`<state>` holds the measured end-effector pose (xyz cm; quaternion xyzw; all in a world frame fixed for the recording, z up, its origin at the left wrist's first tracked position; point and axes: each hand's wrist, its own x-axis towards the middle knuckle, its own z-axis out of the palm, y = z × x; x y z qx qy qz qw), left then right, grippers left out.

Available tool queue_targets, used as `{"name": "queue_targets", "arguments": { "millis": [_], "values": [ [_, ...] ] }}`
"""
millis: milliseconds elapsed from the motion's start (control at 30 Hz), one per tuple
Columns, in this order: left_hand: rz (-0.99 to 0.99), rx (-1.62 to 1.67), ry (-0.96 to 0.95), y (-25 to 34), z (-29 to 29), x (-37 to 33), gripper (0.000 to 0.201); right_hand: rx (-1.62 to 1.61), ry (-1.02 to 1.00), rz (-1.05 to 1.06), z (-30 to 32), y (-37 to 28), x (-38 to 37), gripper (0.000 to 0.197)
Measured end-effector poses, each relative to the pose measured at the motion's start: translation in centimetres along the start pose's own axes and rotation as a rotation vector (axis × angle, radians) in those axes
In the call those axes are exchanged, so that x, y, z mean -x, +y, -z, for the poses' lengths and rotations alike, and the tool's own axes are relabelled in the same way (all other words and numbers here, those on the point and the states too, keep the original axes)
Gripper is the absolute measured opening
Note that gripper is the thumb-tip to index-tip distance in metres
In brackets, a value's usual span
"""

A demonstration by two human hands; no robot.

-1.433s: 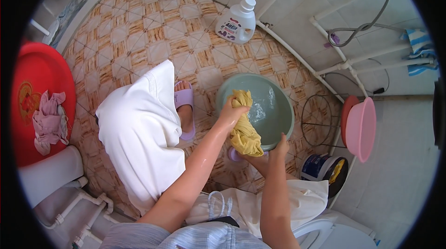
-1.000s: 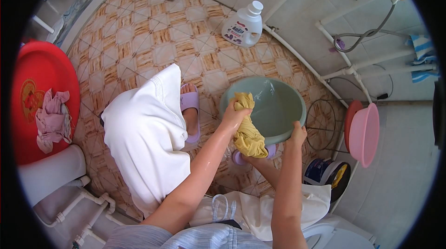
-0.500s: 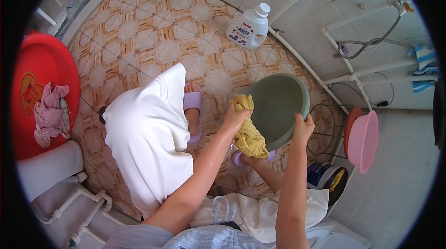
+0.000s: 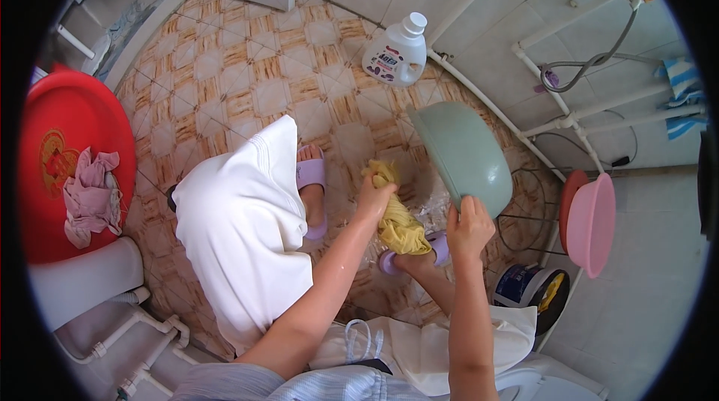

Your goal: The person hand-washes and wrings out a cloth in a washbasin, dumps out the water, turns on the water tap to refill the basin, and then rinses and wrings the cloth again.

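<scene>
A bunched, twisted yellow cloth [image 4: 401,223] hangs from my left hand [image 4: 374,197], whose fingers are closed round its upper part. My right hand [image 4: 471,227] grips the rim of a grey-green basin [image 4: 473,155]. The basin is tipped on its side, its rounded underside facing right and its inside turned away from view. Water [image 4: 431,210] spills over the tiles between the basin and the cloth. The cloth's lower end is close above my slippered foot [image 4: 414,260].
A white detergent bottle [image 4: 395,53] stands by the wall pipe. At left, a red basin [image 4: 79,113] holds pink cloth [image 4: 93,195]. A pink basin [image 4: 592,225] leans at right, near a dark bucket [image 4: 530,292]. Pale trousers [image 4: 240,229] cover my legs over the tiled floor [image 4: 225,49].
My right hand has tipped the grey-green basin over to the left, so its underside shows now. Water has come out onto the floor. The yellow cloth stays in my left hand.
</scene>
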<state>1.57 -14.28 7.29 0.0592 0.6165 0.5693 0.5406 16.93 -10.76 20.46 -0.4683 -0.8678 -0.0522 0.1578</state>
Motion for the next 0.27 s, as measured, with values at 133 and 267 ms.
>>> {"name": "queue_targets", "arguments": {
  "millis": [133, 267],
  "values": [
    [-0.036, 0.010, 0.033, -1.3, 0.3, -1.2, 0.054, 0.109, 0.229, -0.151, 0.2, 0.3, -0.4, 0.021],
    [-0.111, 0.011, 0.209, -1.3, -0.8, -1.3, 0.065, -0.392, 0.184, -0.606, -1.9, 4.8, 1.7, 0.031]
  ]
}}
